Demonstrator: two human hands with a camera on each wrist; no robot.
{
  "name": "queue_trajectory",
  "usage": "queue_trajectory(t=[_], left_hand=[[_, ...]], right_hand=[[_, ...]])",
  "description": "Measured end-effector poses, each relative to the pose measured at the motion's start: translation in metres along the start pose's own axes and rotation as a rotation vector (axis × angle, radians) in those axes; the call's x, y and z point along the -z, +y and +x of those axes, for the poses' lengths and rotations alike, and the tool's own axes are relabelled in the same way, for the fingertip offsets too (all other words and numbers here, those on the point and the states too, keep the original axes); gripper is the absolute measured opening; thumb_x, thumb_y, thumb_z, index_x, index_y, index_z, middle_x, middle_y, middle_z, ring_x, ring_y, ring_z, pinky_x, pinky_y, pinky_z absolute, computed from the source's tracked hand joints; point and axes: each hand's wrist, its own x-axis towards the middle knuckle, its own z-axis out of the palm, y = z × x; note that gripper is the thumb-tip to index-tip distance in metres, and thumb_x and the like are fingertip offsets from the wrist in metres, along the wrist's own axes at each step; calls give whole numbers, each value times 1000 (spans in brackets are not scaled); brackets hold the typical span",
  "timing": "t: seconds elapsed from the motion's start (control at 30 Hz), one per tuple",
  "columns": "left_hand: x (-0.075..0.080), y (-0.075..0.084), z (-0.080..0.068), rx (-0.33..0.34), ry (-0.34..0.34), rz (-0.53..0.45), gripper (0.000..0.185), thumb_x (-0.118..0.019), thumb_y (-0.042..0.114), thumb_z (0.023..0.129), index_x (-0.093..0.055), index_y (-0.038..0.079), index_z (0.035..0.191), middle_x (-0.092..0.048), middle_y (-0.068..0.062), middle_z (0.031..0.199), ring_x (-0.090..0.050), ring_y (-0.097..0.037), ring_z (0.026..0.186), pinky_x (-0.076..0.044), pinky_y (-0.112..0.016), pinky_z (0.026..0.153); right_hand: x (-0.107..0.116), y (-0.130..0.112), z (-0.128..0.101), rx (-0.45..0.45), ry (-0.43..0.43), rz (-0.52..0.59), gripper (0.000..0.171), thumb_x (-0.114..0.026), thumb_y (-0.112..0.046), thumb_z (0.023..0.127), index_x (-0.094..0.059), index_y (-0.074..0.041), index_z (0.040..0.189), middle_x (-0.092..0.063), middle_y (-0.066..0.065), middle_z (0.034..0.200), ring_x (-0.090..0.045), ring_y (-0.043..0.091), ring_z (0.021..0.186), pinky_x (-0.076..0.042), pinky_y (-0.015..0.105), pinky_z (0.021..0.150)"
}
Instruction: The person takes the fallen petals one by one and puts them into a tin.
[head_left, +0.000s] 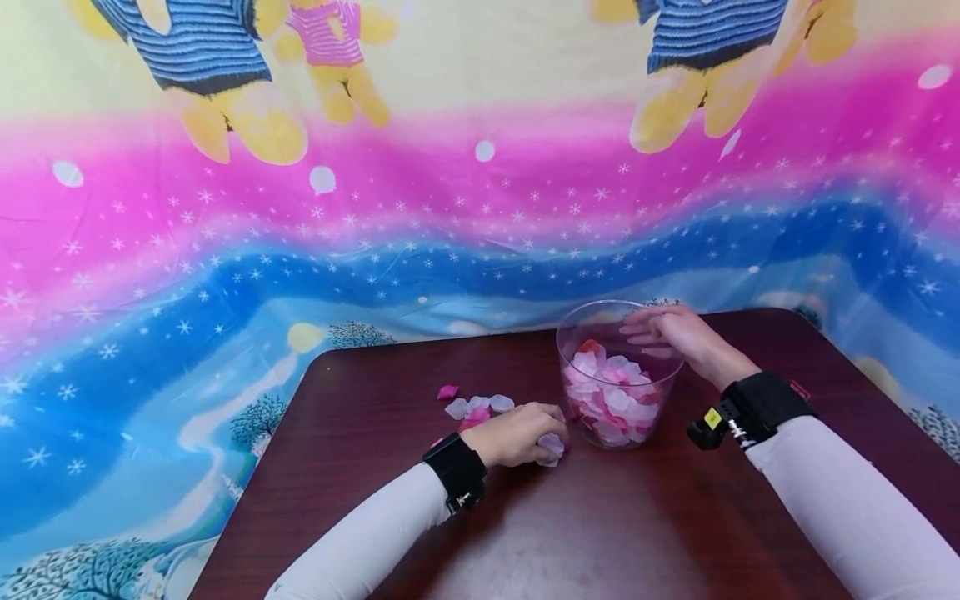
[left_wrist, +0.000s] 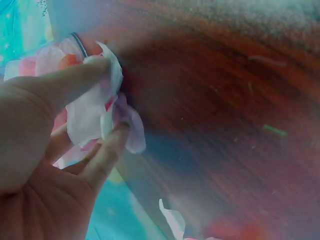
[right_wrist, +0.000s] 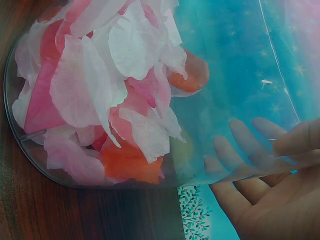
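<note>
In the head view, a clear plastic bucket stands upright on the table, partly filled with white, pink and orange-red artificial petals. My left hand is low beside its left side, pinching a small bunch of pale petals. The left wrist view shows these white and lilac petals between thumb and fingers. My right hand holds the bucket's upper right side by the rim. Through the clear wall in the right wrist view, the fingers show spread along it, with the thumb near the rim.
Several loose white and pink petals lie on the dark wooden table left of the bucket, one bright pink petal farther back. A printed cloth hangs behind the table and along its sides.
</note>
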Motion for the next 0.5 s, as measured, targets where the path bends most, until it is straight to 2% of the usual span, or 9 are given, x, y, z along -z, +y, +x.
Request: queue_trajectory(t=[0.1, 0.33, 0.43, 0.5], left_hand=[[2, 0, -3, -28, 34, -57, 19, -77, 12, 92, -77, 10, 111, -70, -1, 112, -64, -7, 103, -48, -15, 94], [6, -3, -15, -66, 80, -56, 10, -77, 6, 89, -79, 8, 99, -74, 2, 96, -64, -4, 88, -48, -10, 86], [17, -5, -23, -58, 126, -77, 9, -77, 3, 88, -79, 7, 96, -74, 2, 94, -64, -5, 87, -48, -11, 83], [32, -5, -26, -55, 169, -75, 10, -77, 0, 87, -78, 7, 94, -73, 1, 92, -64, -6, 86, -49, -12, 82]], right_hand=[[1, -1, -1, 12, -2, 1, 58, -29, 2, 95, -45, 1, 151, -49, 27, 150, -48, 46, 137, -39, 58, 111], [2, 1, -2, 24, -9, 1, 58, -29, 2, 95, -45, 1, 151, -49, 27, 150, -48, 45, 137, -40, 57, 111], [1, 2, -2, 26, -9, 2, 58, -29, 2, 95, -45, 1, 151, -49, 27, 150, -49, 45, 137, -41, 57, 110], [2, 2, -4, 25, -9, 3, 58, -28, 1, 96, -44, 1, 151, -49, 27, 150, -49, 45, 137, -41, 57, 110]])
